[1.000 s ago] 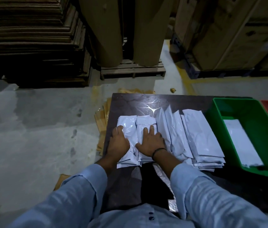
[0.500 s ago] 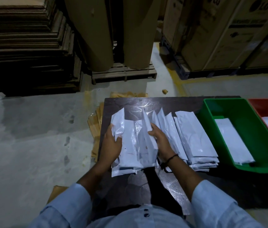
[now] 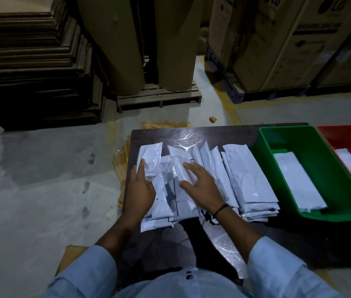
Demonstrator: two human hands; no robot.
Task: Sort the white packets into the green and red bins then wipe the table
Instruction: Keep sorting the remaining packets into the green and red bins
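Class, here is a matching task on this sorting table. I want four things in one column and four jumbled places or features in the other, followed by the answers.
Column A
1. green bin
2. red bin
3. left hand
4. right hand

Column B
a. has a dark band at its wrist
b. at the picture's right edge
c. on the leftmost white packets
d. between the packet stack and the other bin

Pairs: 1-d, 2-b, 3-c, 4-a

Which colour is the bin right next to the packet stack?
The bin is green, best seen in the head view.
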